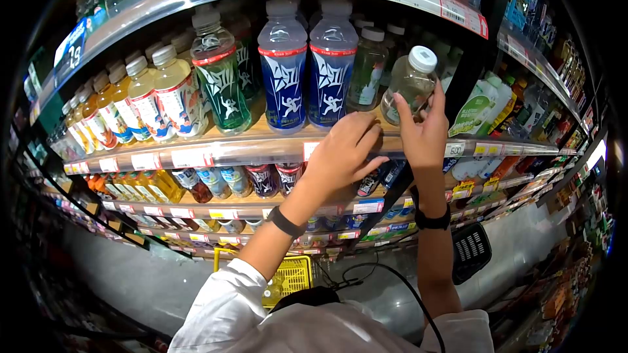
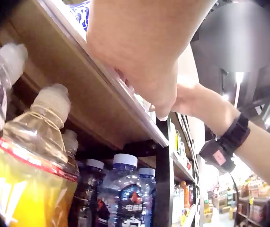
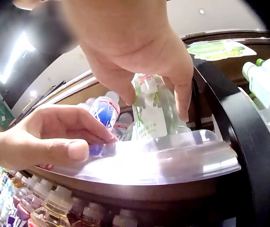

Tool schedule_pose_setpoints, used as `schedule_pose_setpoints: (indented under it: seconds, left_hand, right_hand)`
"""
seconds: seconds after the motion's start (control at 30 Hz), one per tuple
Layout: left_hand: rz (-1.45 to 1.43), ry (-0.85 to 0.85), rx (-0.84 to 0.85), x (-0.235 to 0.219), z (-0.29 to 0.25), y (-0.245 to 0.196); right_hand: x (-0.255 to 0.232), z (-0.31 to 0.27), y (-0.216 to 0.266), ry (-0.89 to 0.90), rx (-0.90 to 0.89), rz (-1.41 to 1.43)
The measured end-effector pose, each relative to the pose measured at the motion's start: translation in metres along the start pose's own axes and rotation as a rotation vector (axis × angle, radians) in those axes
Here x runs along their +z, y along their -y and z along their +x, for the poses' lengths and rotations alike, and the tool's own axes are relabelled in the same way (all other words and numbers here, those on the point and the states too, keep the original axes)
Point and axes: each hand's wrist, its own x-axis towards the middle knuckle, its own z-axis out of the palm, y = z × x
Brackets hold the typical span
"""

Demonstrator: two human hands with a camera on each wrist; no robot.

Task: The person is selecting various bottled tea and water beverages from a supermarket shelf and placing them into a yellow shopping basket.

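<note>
My right hand (image 1: pixel 425 134) grips a clear bottle (image 1: pixel 409 82) with a white cap, thumb on one side and fingers on the other. This bottle stands at the right end of the shelf and, in the right wrist view, shows a white label with green print. Just left of it my left hand (image 1: pixel 348 147) rests at the shelf's front edge, fingers loosely bent and thumb apart. The right wrist view has the left hand's thumb before the clear front guard (image 3: pixel 191 161) and its fingers over it. Another clear bottle (image 1: pixel 366 75) stands behind the left hand.
Blue-labelled bottles (image 1: pixel 282 72), a green-labelled bottle (image 1: pixel 221 82) and several juice bottles (image 1: pixel 176 98) line the shelf to the left. A black upright (image 3: pixel 241 123) borders it on the right. Below are a yellow basket (image 1: pixel 294 271) and a black basket (image 1: pixel 472 252).
</note>
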Motion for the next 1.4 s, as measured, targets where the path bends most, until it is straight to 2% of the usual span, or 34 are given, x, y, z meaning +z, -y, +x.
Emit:
schedule_pose_setpoints:
  seconds: [0.03, 0.17, 0.23, 0.47, 0.53, 0.57, 0.67, 0.77, 0.83, 0.93, 1.07, 1.1, 1.17, 1.23, 1.27, 1.4]
  left_hand:
    - [-0.013, 0.007, -0.012, 0.002, -0.002, 0.002]
    - [-0.031, 0.006, -0.026, 0.006, -0.002, 0.003]
    - [-0.029, -0.005, -0.020, 0.006, -0.002, 0.003]
    - [-0.029, -0.012, -0.011, 0.009, -0.004, 0.005]
    - [-0.028, 0.000, -0.012, 0.007, -0.003, 0.003]
    - [-0.028, -0.002, -0.008, 0.007, -0.003, 0.003]
    - [-0.017, -0.008, -0.005, 0.009, -0.004, 0.003]
    - [0.005, -0.005, -0.028, 0.013, -0.007, 0.002]
    - [0.000, 0.010, -0.033, 0.014, -0.008, 0.003]
    - [-0.001, 0.005, -0.009, 0.013, -0.008, 0.005]
    - [-0.033, 0.058, 0.023, 0.005, -0.008, 0.002]
    - [-0.084, 0.026, 0.057, 0.002, -0.009, 0.002]
    - [-0.162, 0.000, 0.009, -0.010, -0.028, -0.009]
    - [-0.288, 0.000, -0.057, -0.034, -0.059, -0.024]
    - [-0.326, -0.098, -0.080, -0.046, -0.076, -0.033]
    - [-0.345, -0.061, -0.425, -0.093, -0.191, -0.053]
  right_hand:
    - [0.002, 0.004, -0.004, 0.009, 0.006, -0.096]
    - [0.005, 0.017, -0.009, 0.023, 0.002, -0.155]
    - [0.006, 0.023, -0.014, 0.018, 0.046, -0.322]
    - [0.012, 0.009, -0.032, 0.115, 0.140, -0.305]
    - [0.015, 0.001, -0.039, 0.095, -0.005, -0.377]
    - [0.018, 0.000, -0.043, 0.092, -0.006, -0.378]
    - [0.023, 0.001, -0.048, 0.075, 0.034, -0.398]
    - [0.023, 0.007, -0.039, 0.151, 0.132, -0.485]
    - [0.023, 0.010, -0.025, 0.232, 0.260, -0.567]
    - [0.025, 0.007, -0.033, 0.201, 0.208, -0.592]
    - [0.027, 0.006, -0.035, 0.218, 0.236, -0.613]
    - [0.028, 0.003, -0.036, 0.150, 0.180, -0.592]
    - [0.029, -0.005, -0.039, 0.027, 0.072, -0.525]
    - [0.028, -0.013, -0.036, -0.014, 0.010, -0.452]
    - [0.028, -0.018, -0.033, -0.042, -0.027, -0.429]
    - [0.022, -0.048, -0.055, -0.050, -0.269, -0.408]
